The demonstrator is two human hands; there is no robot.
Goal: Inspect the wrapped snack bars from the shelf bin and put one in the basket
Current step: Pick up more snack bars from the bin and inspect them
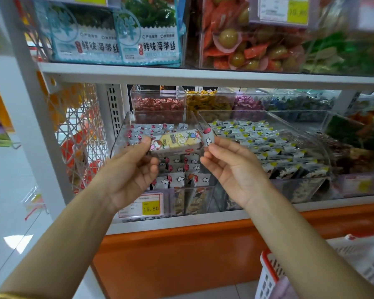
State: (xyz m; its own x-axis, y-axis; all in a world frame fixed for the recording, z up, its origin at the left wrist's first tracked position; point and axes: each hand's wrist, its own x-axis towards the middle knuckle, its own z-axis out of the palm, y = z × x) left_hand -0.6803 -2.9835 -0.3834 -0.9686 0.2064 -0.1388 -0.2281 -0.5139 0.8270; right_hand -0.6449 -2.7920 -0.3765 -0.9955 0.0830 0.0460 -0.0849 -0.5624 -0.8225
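Holding one wrapped snack bar (177, 142) level, just in front of the clear shelf bin (120, 137) and above the same bars (178, 179) lying inside. With the left hand (127, 171), pinching the left wrapper end between thumb and fingertips; with the right hand (235, 169), pinching the right end, other fingers loosely bent. Low at right, well apart, the white basket (266, 263) with red rim

Bare arms, one gold band

Both arms run uncovered from the lower edge up to the left hand (130, 169) and right hand (231, 167), nails short; a thin gold-coloured band (7, 295) circles the left arm at the bottom-left corner.
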